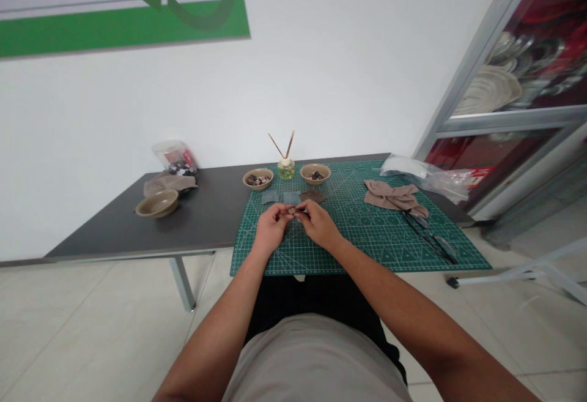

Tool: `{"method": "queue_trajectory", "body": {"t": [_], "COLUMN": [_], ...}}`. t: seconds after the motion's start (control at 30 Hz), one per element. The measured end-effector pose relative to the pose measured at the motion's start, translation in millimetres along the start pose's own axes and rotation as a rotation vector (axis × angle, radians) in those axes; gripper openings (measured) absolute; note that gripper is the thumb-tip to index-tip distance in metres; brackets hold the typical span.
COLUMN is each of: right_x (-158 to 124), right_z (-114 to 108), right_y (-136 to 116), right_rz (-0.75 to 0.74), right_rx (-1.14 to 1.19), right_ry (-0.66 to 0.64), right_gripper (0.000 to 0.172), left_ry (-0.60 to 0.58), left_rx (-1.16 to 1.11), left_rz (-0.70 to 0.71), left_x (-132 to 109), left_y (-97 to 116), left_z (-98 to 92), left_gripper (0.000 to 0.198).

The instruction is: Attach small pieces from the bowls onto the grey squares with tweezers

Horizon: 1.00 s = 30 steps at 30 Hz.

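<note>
My left hand (271, 223) and my right hand (316, 221) meet over the green cutting mat (367, 237), fingers pinched together on a small round brownish piece (291, 210), too small to name for sure. Just beyond the hands lie three small fabric squares (291, 197), two grey-blue and one brown. Behind them stand two tan bowls (258, 178) (315, 173) with small dark and light pieces inside, either side of a reed diffuser bottle (286, 168).
A beige cloth (392, 196) and scissors (428, 235) lie on the mat's right part, a clear plastic bag (426, 175) beyond. On the dark table (202, 212) at left sit an empty tan bowl (157, 203), another cloth and a bag. A glass cabinet (518, 90) stands right.
</note>
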State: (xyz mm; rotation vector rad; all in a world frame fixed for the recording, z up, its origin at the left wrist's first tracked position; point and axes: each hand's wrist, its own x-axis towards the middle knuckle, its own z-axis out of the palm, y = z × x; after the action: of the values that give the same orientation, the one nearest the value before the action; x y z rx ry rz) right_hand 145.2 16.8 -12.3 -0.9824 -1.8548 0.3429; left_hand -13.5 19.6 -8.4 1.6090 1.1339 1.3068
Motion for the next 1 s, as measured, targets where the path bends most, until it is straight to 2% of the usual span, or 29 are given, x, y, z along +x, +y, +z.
{"method": "queue_trajectory", "body": {"t": [1.0], "right_x": [0.1], "right_z": [0.4], "right_y": [1.2], "right_rz": [0.025], "right_rx": [0.000], "right_ry": [0.007], "right_gripper": [0.003], "left_ry": [0.002], "left_rx": [0.002], "left_rz": [0.002], "left_x": [-0.5], "left_y": [-0.1], "left_z": [-0.3], "left_gripper": [0.019]}}
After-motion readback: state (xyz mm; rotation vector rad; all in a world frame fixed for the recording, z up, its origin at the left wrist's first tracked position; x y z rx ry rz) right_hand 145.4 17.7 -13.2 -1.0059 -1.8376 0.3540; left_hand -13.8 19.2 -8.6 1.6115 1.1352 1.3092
